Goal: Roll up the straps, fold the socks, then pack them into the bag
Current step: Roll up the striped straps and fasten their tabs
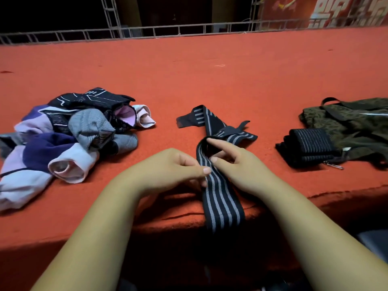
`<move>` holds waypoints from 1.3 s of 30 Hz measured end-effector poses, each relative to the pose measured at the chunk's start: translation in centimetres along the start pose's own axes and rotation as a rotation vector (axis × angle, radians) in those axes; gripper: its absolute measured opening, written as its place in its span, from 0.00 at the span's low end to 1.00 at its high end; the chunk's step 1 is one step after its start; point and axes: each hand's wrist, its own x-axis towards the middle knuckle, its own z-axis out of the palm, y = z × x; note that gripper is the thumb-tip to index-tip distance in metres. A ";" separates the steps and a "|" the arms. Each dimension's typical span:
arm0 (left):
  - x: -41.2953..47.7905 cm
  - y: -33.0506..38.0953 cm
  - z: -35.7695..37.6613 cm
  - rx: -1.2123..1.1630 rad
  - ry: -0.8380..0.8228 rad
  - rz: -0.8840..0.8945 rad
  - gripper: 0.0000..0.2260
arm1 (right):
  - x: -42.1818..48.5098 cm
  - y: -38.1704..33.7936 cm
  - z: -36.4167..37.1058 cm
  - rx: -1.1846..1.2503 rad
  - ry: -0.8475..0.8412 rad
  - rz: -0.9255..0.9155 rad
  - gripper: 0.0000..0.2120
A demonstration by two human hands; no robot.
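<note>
A black strap with grey stripes (222, 204) runs from the table's middle over the front edge and hangs down. My left hand (176, 166) pinches it between thumb and fingers near the edge. My right hand (235, 160) grips the same strap just beyond, index finger stretched along it. The strap's far end (201, 116) lies loose and twisted on the cloth. A rolled strap (308, 148) sits at the right against an olive patterned bag (354, 122). A heap of socks (69, 135) in purple, pink, grey and black lies at the left.
The table is covered with red felt (210, 70). A metal lattice rail (168, 31) runs along its far edge. A small metal clip (333, 165) lies beside the rolled strap. A red banner (325, 11) hangs at the back right.
</note>
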 end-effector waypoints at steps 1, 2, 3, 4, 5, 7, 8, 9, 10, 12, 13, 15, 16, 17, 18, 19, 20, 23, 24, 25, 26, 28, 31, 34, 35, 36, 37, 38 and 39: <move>-0.1 0.1 -0.4 0.036 0.040 0.009 0.15 | 0.0 -0.1 0.2 -0.036 -0.005 -0.014 0.24; 0.1 -0.1 -0.6 0.085 0.131 0.021 0.16 | 0.1 -0.1 0.3 -0.055 -0.002 -0.015 0.23; 0.6 -0.5 -0.7 0.162 0.264 0.041 0.16 | 0.1 -0.3 0.3 -0.053 0.004 0.001 0.22; 1.3 -0.8 -0.7 0.243 0.414 0.078 0.16 | 0.1 -0.5 0.1 -0.029 0.026 0.021 0.21; 2.1 -1.0 -0.5 0.300 0.532 0.134 0.14 | 0.1 -0.6 -0.1 -0.006 0.069 0.044 0.19; 4.0 -1.4 0.1 0.370 0.580 0.272 0.11 | 0.1 -0.9 -0.5 -0.005 0.236 0.080 0.16; 5.0 -1.6 0.5 0.422 0.552 0.330 0.14 | 0.3 -0.9 -0.8 -0.036 0.324 0.098 0.15; 5.9 -1.8 0.8 0.476 0.527 0.361 0.17 | 0.5 -0.8 -1.0 -0.065 0.373 0.125 0.14; 6.7 -1.6 1.2 0.523 0.523 0.372 0.18 | 0.7 -0.6 -1.2 -0.081 0.380 0.162 0.15; 7.6 -1.1 2.0 0.582 0.543 0.355 0.15 | 0.8 -0.4 -1.4 -0.037 0.315 0.227 0.16; 8.0 -1.0 2.2 0.612 0.552 0.337 0.13 | 0.8 -0.3 -1.5 -0.009 0.278 0.229 0.17; 8.6 -1.2 2.4 0.674 0.530 0.260 0.13 | 0.8 -0.1 -1.5 -0.001 0.234 0.185 0.20; 8.9 -1.4 2.4 0.698 0.517 0.236 0.14 | 0.9 -0.1 -1.6 0.005 0.231 0.161 0.20; 9.2 -1.6 2.2 0.696 0.522 0.228 0.15 | 1.0 -0.1 -1.9 0.020 0.230 0.153 0.21; 9.3 -1.7 2.1 0.658 0.544 0.231 0.16 | 1.1 -0.1 -2.2 0.036 0.235 0.148 0.20; 9.4 -1.6 1.8 0.593 0.574 0.218 0.16 | 1.3 0.0 -2.4 0.049 0.246 0.152 0.19; 9.2 -1.5 1.6 0.516 0.610 0.191 0.16 | 1.6 0.3 -2.7 0.078 0.263 0.163 0.19; 8.7 -1.8 0.3 0.208 0.687 0.083 0.17 | 2.6 0.8 -2.8 0.133 0.330 0.240 0.18; 8.4 -2.0 -0.1 0.065 0.691 0.061 0.17 | 2.9 1.1 -2.7 0.101 0.357 0.226 0.18; 8.1 -2.1 -0.4 -0.097 0.686 0.049 0.17 | 3.3 1.3 -2.6 0.058 0.364 0.205 0.19; 7.8 -2.2 -0.7 -0.248 0.678 0.037 0.17 | 3.6 1.6 -2.4 0.008 0.344 0.192 0.22; 7.0 -2.3 -0.9 -0.443 0.641 0.037 0.18 | 3.5 1.2 -2.4 -0.045 0.235 0.231 0.30; 6.0 -2.5 -0.8 -0.572 0.548 0.093 0.21 | 3.2 0.8 -2.4 -0.136 0.104 0.328 0.34; 5.2 -2.8 -0.4 -0.565 0.500 0.146 0.23 | 2.9 -0.3 -2.1 -0.186 0.224 0.325 0.23; 5.1 -2.9 -0.3 -0.562 0.492 0.167 0.23 | 2.7 -0.6 -1.9 -0.118 0.294 0.288 0.17; 4.9 -2.9 -0.2 -0.574 0.479 0.192 0.24 | 2.5 -0.9 -1.7 -0.026 0.333 0.251 0.13; 4.7 -2.8 -0.1 -0.596 0.464 0.216 0.24 | 2.2 -1.4 -1.5 0.076 0.311 0.209 0.13; 4.5 -2.7 -0.1 -0.623 0.449 0.236 0.24 | 2.1 -1.9 -1.2 0.192 0.255 0.177 0.14; 4.3 -2.5 0.0 -0.644 0.439 0.249 0.25 | 1.9 -2.3 -0.8 0.311 0.186 0.154 0.14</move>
